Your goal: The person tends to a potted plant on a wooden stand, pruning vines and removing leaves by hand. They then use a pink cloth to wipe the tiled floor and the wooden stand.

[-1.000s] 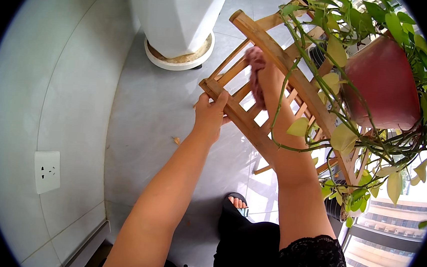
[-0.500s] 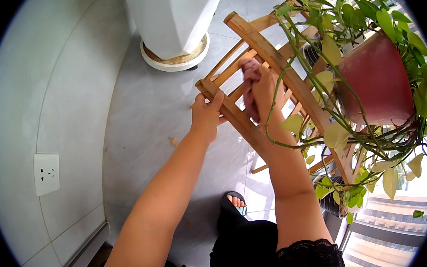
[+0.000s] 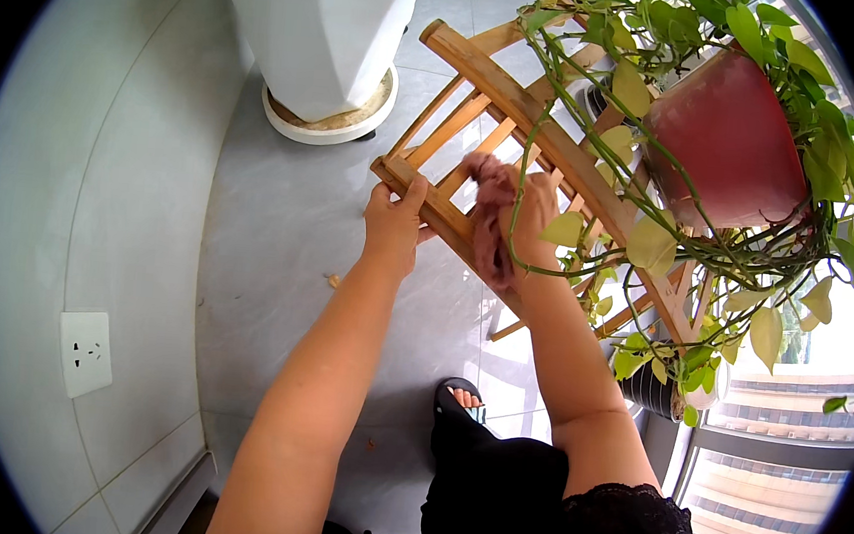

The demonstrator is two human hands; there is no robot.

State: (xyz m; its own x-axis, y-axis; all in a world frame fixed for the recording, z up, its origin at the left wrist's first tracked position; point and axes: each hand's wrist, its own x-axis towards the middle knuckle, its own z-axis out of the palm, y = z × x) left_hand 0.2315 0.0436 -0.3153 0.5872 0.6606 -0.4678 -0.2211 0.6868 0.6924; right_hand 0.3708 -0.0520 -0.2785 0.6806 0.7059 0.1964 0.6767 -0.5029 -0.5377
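Observation:
A slatted wooden plant stand [image 3: 548, 126] stands tilted across the upper middle of the view. My left hand [image 3: 393, 226] grips the near end of its front rail [image 3: 432, 204], thumb on top and fingers curled beneath. In my right hand [image 3: 531, 220] is a bunched pinkish-brown cloth [image 3: 491, 222], pressed against the slats just behind that rail. Green vines [image 3: 519, 189] hang across my right wrist and partly hide the hand. A red plant pot [image 3: 727, 145] with trailing leaves sits to the right of my right hand.
A tall white planter [image 3: 320, 28] stands on a round saucer [image 3: 328, 124] at the upper left. The tiled wall at left carries a white socket [image 3: 85, 353]. A striped dark pot [image 3: 650, 390] is low at right, beside the window [image 3: 765, 494]. My sandalled foot [image 3: 462, 398] is on the grey floor.
My right hand and the cloth have moved down along the slats toward me. My left hand keeps its grip on the rail. The whole view has shifted slightly.

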